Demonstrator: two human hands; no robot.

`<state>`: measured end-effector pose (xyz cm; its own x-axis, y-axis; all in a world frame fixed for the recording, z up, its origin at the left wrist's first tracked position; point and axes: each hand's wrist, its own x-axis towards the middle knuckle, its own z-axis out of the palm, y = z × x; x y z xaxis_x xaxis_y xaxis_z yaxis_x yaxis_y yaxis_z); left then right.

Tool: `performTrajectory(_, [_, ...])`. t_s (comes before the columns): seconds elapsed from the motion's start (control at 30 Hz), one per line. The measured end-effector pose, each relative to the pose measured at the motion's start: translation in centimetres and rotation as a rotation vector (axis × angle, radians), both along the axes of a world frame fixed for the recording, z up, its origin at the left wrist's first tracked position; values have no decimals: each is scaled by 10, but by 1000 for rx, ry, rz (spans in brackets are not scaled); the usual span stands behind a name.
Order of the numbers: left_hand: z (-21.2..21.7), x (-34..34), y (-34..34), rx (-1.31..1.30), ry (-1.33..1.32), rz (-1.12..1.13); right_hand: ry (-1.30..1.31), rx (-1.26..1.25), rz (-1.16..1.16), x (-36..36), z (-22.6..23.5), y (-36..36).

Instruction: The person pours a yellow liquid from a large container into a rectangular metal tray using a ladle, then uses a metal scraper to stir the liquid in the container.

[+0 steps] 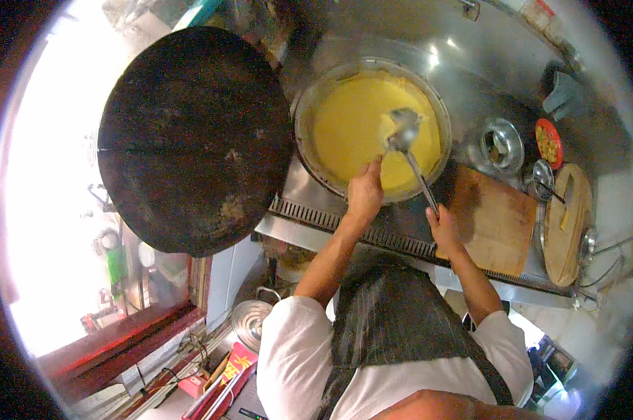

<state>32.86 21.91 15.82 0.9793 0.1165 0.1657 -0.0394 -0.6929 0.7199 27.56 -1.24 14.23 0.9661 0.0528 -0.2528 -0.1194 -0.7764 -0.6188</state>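
Note:
A large round metal pot [301,143] holds a thick yellow liquid [348,119]. Over its right half is a metal ladle [407,133], its bowl blurred and its long handle slanting down to the right. My right hand [442,227] is closed round the end of that handle. Above the pot's near rim, my left hand [365,192] has its fingers pinched together and pointing at the ladle bowl. A thin shape seems to run from those fingertips to the bowl, but blur hides what it is.
A large, dark round griddle plate [197,140] stands left of the pot. On the right are a wooden board [495,220], a metal bowl [502,143], a red dish of food [549,143] and a round wooden board [567,238]. A slotted grate [316,215] lines the counter's near edge.

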Motion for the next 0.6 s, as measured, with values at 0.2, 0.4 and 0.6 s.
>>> performTrajectory(0.2, [-27, 12, 10, 19, -25, 99, -91, 36, -19, -2, 4, 4])
performTrajectory(0.4, [-52, 12, 4, -32, 43, 204, 70, 9, -73, 7, -4, 6])
performTrajectory(0.6, [-38, -1, -17, -199, -2, 192, 261, 141, -186, 7, -11, 10])
